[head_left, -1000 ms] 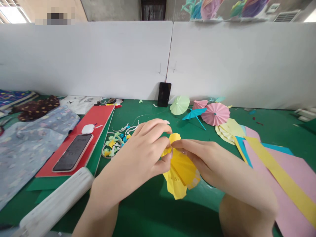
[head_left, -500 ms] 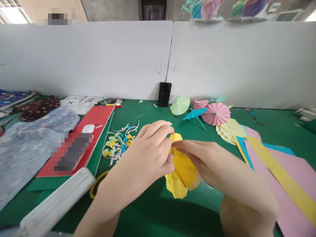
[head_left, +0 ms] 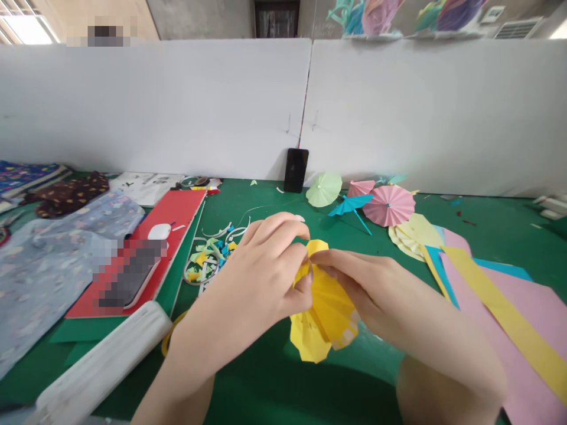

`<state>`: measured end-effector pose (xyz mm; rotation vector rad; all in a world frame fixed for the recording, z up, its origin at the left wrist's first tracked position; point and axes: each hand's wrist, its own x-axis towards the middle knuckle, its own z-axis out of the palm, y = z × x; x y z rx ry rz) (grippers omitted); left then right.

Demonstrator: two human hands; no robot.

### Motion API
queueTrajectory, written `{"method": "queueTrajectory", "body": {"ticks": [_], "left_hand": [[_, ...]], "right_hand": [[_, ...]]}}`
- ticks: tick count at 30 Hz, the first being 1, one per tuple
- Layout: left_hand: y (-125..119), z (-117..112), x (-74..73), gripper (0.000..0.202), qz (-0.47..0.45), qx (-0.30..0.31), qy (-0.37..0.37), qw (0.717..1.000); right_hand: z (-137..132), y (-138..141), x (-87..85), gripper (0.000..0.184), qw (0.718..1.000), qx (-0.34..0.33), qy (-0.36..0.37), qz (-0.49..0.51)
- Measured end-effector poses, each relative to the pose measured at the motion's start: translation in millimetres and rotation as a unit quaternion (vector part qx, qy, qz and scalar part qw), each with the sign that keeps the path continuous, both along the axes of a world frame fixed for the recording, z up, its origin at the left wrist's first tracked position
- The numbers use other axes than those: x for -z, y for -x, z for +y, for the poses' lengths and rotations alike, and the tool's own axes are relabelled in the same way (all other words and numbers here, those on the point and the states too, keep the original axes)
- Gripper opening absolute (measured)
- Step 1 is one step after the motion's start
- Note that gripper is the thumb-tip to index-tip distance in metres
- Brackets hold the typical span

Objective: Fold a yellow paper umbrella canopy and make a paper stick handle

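Both my hands meet over a pleated yellow paper umbrella canopy [head_left: 330,307], held above the green table. My left hand [head_left: 277,268] is closed, its thumb and fingers pinching the paper near its upper middle. From the other side my right hand [head_left: 358,280] is closed on the same paper, fingers bent over its top and right part. The fingertips nearly touch one another and hide the spot they grip. Scalloped folds of the yellow paper hang below the hands, with some paler patches at the lower right edge.
Finished paper umbrellas, green [head_left: 324,189], blue [head_left: 351,205] and pink [head_left: 388,205], lie beyond my hands. Pale yellow discs [head_left: 411,233] and coloured paper sheets [head_left: 509,301] are at right. Paper scraps [head_left: 206,260], a red board [head_left: 186,215], and a white bar [head_left: 106,360] are at left. A phone [head_left: 296,170] leans on the white partition.
The lower folds of the yellow paper have shifted slightly left and down, spreading a little. Both hands keep their hold and have barely moved.
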<state>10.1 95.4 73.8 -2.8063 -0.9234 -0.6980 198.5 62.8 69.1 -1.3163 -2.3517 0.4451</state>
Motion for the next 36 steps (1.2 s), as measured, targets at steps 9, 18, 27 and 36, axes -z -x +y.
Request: {"method": "queueTrajectory", "body": {"ticks": [9, 18, 27, 36], "left_hand": [[1.0, -1.8, 1.1, 0.015, 0.017, 0.013, 0.013, 1.000], [3.0, -0.7, 1.2, 0.018, 0.019, 0.015, -0.003, 1.000], [-1.9, -2.2, 2.1, 0.020, 0.049, 0.016, -0.033, 0.998], [-8.7, -9.6, 6.9, 0.018, 0.050, -0.013, -0.085, 0.995]], "right_hand": [[2.0, -3.0, -2.1, 0.030, 1.000, -0.010, 0.001, -0.010], [-0.1, -4.8, 0.9, 0.033, 1.000, -0.019, 0.007, -0.020], [1.7, -7.2, 6.1, 0.040, 0.999, -0.024, -0.007, -0.046], [0.8, -5.1, 3.9, 0.041, 0.999, -0.013, -0.003, -0.047]]}}
